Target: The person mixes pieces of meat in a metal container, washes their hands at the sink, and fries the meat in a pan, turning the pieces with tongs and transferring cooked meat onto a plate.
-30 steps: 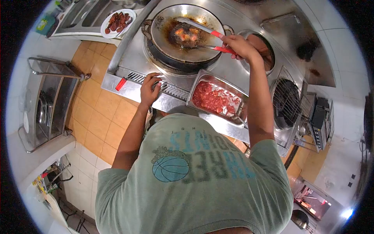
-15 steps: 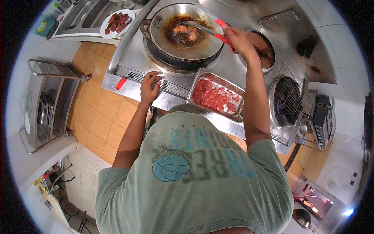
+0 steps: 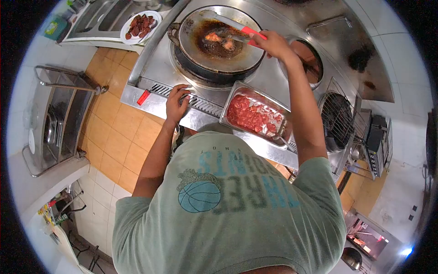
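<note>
Standing close to a steel worktop (image 3: 153, 68), a person in a green shirt (image 3: 228, 201) leans one arm and works with the other. Nearest, the left hand (image 3: 176, 106) rests loosely curled on the worktop's front edge by a slotted grate (image 3: 206, 105), with nothing seen in its grasp; it has barely moved over the last second. Just beside it sits a tray (image 3: 261, 96) of raw red meat (image 3: 251, 114). Farther forward, the right hand (image 3: 275, 44) is closed around red-handled tongs (image 3: 248, 31). That is where the change lies: half a second ago the tongs' arms were together over the food, and now they stand apart, one reaching across toward the wok's far wall, the other down among the pieces. Dark oil and glare make it hard to tell whether the lower arm touches them. The browned pieces (image 3: 212, 37) remain in the oil at the bottom of the wok (image 3: 188, 39), apparently released and frying. Beyond, at the sink (image 3: 119, 13), a white plate (image 3: 132, 40) carries dark cooked meat (image 3: 140, 25).
</note>
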Available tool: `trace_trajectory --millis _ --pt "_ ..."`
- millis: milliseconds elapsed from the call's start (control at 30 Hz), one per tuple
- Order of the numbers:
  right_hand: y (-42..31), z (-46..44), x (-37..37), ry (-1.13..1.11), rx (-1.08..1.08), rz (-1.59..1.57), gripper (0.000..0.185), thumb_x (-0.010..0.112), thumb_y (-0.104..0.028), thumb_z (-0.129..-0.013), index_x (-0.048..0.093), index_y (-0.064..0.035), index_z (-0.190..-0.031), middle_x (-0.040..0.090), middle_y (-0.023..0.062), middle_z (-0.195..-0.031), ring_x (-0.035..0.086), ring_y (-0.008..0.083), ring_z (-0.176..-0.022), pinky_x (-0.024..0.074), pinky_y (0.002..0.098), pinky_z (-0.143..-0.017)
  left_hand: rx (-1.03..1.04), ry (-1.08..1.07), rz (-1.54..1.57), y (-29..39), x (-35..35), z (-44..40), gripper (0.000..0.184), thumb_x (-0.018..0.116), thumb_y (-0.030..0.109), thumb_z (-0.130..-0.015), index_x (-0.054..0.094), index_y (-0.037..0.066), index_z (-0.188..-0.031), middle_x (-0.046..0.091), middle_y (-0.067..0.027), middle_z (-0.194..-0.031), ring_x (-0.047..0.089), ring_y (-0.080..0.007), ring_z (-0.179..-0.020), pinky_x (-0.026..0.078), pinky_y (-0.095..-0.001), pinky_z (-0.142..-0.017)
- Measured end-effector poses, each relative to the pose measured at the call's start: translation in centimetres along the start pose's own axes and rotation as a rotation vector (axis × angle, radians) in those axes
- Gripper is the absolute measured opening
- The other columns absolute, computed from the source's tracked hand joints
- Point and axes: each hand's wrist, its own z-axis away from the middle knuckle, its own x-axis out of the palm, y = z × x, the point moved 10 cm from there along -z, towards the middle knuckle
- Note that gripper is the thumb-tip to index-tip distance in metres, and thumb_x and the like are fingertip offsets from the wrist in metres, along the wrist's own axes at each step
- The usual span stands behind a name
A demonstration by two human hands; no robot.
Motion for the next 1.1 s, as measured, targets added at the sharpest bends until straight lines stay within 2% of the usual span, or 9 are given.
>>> trace_trajectory --millis 100,200,300,400,600,700,800,900,1100 --pt "0.2 -0.2 -0.1 -0.041 -0.016 0.053 0.05 0.048 -0.055 -0.085 0.067 -0.0116 -0.101 0.063 0.0105 -0.065 0.062 0.0215 -0.053 0.0512 0.0375 -0.061 0.045 0.001 -0.044 0.9 -0.1 -0.1 0.015 0.058 0.012 -0.079 0.063 0.001 -0.088 0.058 -0.0115 -0.109 0.056 -0.0272 -0.101 0.043 -0.0317 -0.086" --pt "-0.7 -0.2 -0.3 -0.027 -0.086 0.059 0.056 0.052 -0.057 -0.083 0.065 -0.0051 -0.1 0.059 0.0075 -0.063 0.058 0.017 -0.048 0.0479 0.0315 -0.048 0.053 -0.008 -0.034 1.2 0.0 -0.2 0.015 0.058 0.012 -0.079 0.063 0.001 -0.088 0.058 -0.0114 -0.108 0.056 -0.0273 -0.101 0.043 -0.0321 -0.086" --pt "-0.6 -1.1 0.6 -0.018 -0.156 0.09 0.055 0.052 -0.057 -0.083 0.065 -0.0068 -0.102 0.059 0.0066 -0.063 0.058 0.0177 -0.047 0.0484 0.0308 -0.048 0.045 -0.028 -0.039 0.8 0.1 -0.3 0.015 0.058 0.012 -0.079 0.063 0.001 -0.088 0.058 -0.0115 -0.108 0.056 -0.0276 -0.101 0.043 -0.0323 -0.086" --pt "0.3 -1.2 0.2 -0.086 -0.105 0.125 0.053 0.053 -0.056 -0.083 0.065 -0.0088 -0.104 0.061 0.0066 -0.066 0.059 0.0173 -0.052 0.0485 0.0304 -0.049 -0.001 -0.022 -0.001 0.2 0.2 -0.1 0.015 0.058 0.011 -0.078 0.063 0.002 -0.088 0.058 -0.0115 -0.108 0.056 -0.0277 -0.101 0.044 -0.0325 -0.085" --pt "0.5 -1.0 -3.0 -0.024 -0.106 0.079 0.053 0.054 -0.056 -0.083 0.065 -0.0099 -0.106 0.063 0.0066 -0.073 0.06 0.0155 -0.062 0.0476 0.0299 -0.048 0.032 -0.013 -0.029 0.6 0.2 -0.2 0.015 0.059 0.012 -0.079 0.064 0.002 -0.088 0.058 -0.0113 -0.108 0.056 -0.0276 -0.101 0.043 -0.0326 -0.086" --pt "-0.1 -1.0 -2.4 -0.055 -0.155 0.07 0.051 0.052 -0.056 -0.084 0.066 -0.0095 -0.099 0.062 0.0074 -0.065 0.06 0.018 -0.049 0.0501 0.0327 -0.051 0.048 -0.02 -0.07 1.1 0.2 -0.3 0.015 0.059 0.013 -0.079 0.064 0.002 -0.088 0.058 -0.011 -0.108 0.056 -0.0273 -0.101 0.043 -0.0325 -0.086" --pt "-0.7 -0.4 -1.0 -0.12 -0.153 0.197 0.052 0.053 -0.053 -0.084 0.064 -0.0072 -0.106 0.062 0.0076 -0.072 0.056 0.0152 -0.058 0.0464 0.0292 -0.048 0.066 -0.015 -0.078 1.3 0.1 -0.4 0.015 0.059 0.013 -0.079 0.064 0.002 -0.088 0.059 -0.0108 -0.108 0.056 -0.0271 -0.1 0.044 -0.0326 -0.085" --pt "-0.4 0.1 -1.0 -0.202 -0.163 0.108 0.052 0.052 -0.052 -0.085 0.065 -0.0053 -0.103 0.06 0.0061 -0.069 0.054 0.0138 -0.057 0.0444 0.0282 -0.049 0.055 -0.022 -0.064 1.3 0.2 -0.4 0.015 0.058 0.013 -0.079 0.064 0.002 -0.088 0.059 -0.0107 -0.107 0.057 -0.0273 -0.099 0.044 -0.0328 -0.084" --pt "2.5 0.4 -4.5 -0.092 -0.133 -0.002 0.05 0.053 -0.051 -0.086 0.067 -0.004 -0.097 0.059 0.0047 -0.069 0.05 0.0127 -0.059 0.0403 0.0278 -0.051 0.026 -0.025 -0.046 0.9 0.2 -0.4 0.015 0.058 0.012 -0.079 0.063 0.002 -0.087 0.059 -0.0108 -0.106 0.057 -0.0273 -0.099 0.045 -0.0326 -0.084"
